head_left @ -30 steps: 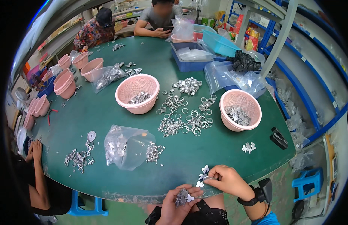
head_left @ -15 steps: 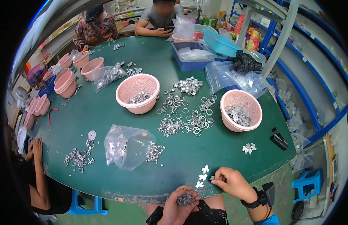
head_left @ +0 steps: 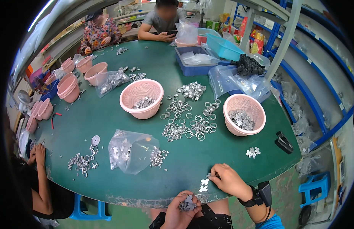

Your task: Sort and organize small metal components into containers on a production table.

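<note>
Head view — left hand (head_left: pixel 177 212) cups metal pieces (head_left: pixel 188 205), right hand (head_left: pixel 227 179) clamps one piece (head_left: pixel 209 176) beside white pieces (head_left: pixel 204 182).

Right hand (head_left: pixel 229 181): shifted from beside the column of pale pieces (head_left: pixel 203 188) to its upper end; two pieces now visible there, three 0.5 s ago. Left hand (head_left: pixel 176 211): fingers more curled than 1.0 s ago. Floral-shirted co-worker (head_left: pixel 98 33): second hand now visible.

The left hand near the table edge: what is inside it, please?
The left hand cups a pile of small grey pieces. The top ones show; any underneath are covered by these and cannot be seen.
</note>
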Available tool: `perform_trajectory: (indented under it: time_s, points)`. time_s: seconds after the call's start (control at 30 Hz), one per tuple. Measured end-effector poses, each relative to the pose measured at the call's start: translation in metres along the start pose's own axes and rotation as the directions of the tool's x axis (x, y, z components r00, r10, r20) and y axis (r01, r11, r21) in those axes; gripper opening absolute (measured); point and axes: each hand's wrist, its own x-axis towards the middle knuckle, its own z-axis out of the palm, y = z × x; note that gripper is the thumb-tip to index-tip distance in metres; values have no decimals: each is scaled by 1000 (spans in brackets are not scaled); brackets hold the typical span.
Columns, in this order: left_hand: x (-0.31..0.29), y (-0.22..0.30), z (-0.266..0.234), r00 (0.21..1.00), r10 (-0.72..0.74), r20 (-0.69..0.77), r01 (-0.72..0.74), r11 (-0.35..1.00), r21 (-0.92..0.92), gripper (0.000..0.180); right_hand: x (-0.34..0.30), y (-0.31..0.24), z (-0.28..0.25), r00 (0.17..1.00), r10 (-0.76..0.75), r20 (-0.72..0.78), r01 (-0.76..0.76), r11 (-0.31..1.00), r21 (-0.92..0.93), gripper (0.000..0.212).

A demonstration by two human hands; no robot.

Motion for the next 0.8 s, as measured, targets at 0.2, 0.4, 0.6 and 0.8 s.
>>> perform_trajectory:
  time_s: [0.2, 0.4, 0.6, 0.8]
  points:
    - [3, -4, 25, 953, 140, -271, -125, 990, 70, 24, -10, -33, -25, 970, 154, 188, -242, 673, 699, 16]
    - [2, -5, 15, 965, 114, -236, -119, 993, -7, 24, -2, -30, -13, 997, -75, 15, 74, 995, 62, 24]
    - [-2, -3, 12, 963, 148, -224, -139, 989, 55, 20, -10, -5, 10, 992, -54, 112, 53, 998, 17, 21]
    - [5, -9, 12, 941, 244, -236, -208, 964, 166, 25, -8, -27, -17, 944, 262, 200, -330, 762, 557, 18]
